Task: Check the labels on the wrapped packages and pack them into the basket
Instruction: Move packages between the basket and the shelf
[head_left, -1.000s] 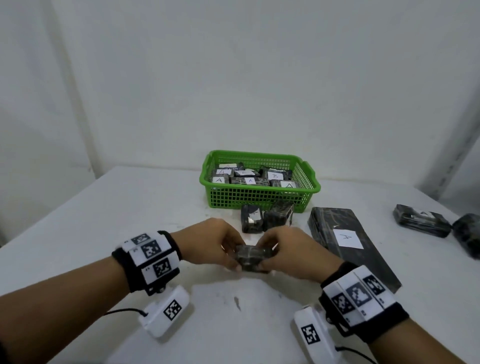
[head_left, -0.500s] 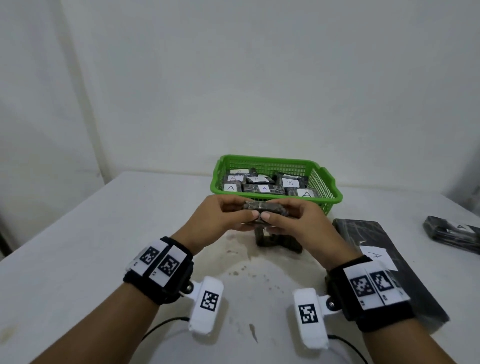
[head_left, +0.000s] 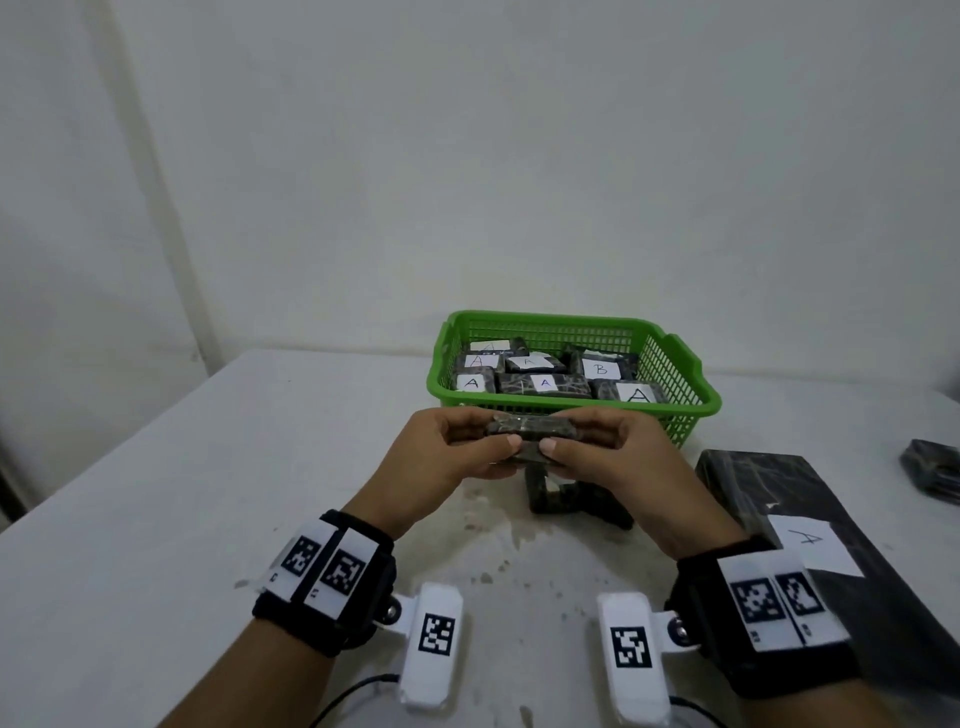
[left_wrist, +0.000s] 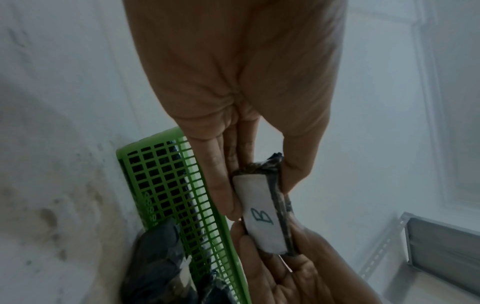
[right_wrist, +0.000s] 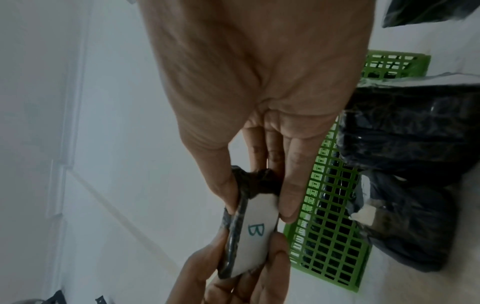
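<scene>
Both hands hold one small dark wrapped package (head_left: 531, 427) in the air just in front of the green basket (head_left: 691, 395). My left hand (head_left: 457, 447) pinches its left end and my right hand (head_left: 602, 447) pinches its right end. The package's white label, marked B (left_wrist: 262, 218), faces away from the head camera and shows in both wrist views (right_wrist: 255, 230). The basket holds several wrapped packages labelled A and one labelled B (head_left: 601, 369).
Two small dark packages (head_left: 561, 493) stand on the white table (head_left: 208, 493) under my hands. A long dark package with an A label (head_left: 810, 545) lies at the right. Another dark package (head_left: 935, 470) sits at the far right edge.
Both hands lifted the small package off the table and carried it up towards the basket's front. The head view has tilted and moved closer.
</scene>
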